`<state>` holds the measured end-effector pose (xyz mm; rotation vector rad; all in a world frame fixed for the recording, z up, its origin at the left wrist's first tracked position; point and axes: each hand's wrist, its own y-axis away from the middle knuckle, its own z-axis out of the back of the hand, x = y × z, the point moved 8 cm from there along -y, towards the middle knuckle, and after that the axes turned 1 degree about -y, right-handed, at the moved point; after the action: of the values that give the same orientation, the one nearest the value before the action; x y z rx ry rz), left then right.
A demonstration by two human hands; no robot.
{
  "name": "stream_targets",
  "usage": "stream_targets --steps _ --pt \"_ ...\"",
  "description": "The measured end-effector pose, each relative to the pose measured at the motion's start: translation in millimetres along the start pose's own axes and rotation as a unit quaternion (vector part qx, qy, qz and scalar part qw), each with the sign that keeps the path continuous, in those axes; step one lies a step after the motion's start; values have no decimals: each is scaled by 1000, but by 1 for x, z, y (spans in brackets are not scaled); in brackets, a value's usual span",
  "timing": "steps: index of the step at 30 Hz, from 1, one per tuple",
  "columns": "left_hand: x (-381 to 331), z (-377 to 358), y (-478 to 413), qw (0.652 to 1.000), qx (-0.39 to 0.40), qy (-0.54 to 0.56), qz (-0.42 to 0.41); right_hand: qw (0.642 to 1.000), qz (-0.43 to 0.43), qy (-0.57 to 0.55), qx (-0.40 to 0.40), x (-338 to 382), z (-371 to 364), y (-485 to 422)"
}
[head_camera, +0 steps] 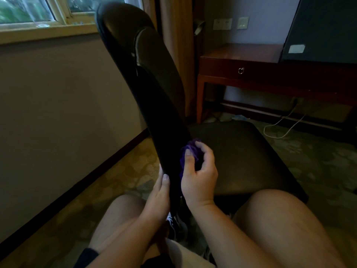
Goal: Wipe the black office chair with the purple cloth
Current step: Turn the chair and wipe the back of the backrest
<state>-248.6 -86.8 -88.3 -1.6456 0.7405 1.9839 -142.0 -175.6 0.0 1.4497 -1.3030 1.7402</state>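
Purple cloth (190, 151) in right hand (200, 176) against black chair back (154, 97)

Head view, downward, close over chair (154, 97)

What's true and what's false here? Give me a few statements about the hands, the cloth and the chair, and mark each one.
1. The right hand presses the purple cloth against the chair's backrest. True.
2. The left hand rests flat on the seat. False: it grips the backrest's lower edge.
3. The cloth lies spread out on the floor. False: it is bunched in the right hand's grip.
4. The wooden desk has a drawer with a ring pull. True.
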Motion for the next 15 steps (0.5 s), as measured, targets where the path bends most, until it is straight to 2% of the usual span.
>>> stream_targets --steps 5,10,13,15 --pt "-23 3 2 999 -4 35 -2 999 -34 -34 17 8 4 -2" --pt "-92 30 -8 992 -67 -9 -102 998 36 -36 37 44 -1 -13" --pt "-139 39 -11 983 -55 37 -169 993 91 -43 56 75 -10 -22" --pt "-155 42 -15 979 -45 80 -180 988 118 -64 82 100 -20 -27"
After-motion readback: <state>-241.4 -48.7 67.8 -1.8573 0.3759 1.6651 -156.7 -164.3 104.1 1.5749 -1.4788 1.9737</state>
